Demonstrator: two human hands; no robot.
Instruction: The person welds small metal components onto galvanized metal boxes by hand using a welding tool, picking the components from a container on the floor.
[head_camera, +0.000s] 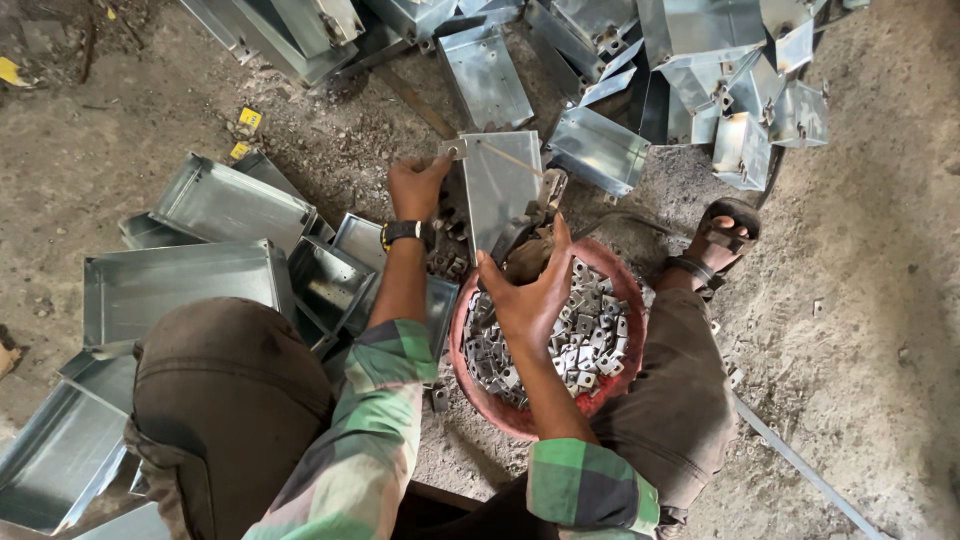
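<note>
One metal tray (497, 185), long axis running away from the body, clasped at both ends. Left hand (415, 187) pinches the far corner; right hand (527, 295) grips the near edge, above the red basin (480, 395).

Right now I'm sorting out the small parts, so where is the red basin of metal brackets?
In the head view the red basin sits on the ground at lower centre, under the right hand and beside the sandalled foot.

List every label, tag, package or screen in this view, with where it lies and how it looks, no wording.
Small yellow square tag: on the dirt floor, upper left, beyond the grey sheet-metal trays.
Second small yellow tag: just below the first, at a tray's far edge.
Yellow scrap: at the left picture edge, partly cut off.
Black wristwatch with yellow trim: on the left wrist; its face is not readable.
No packages or signs.
</note>
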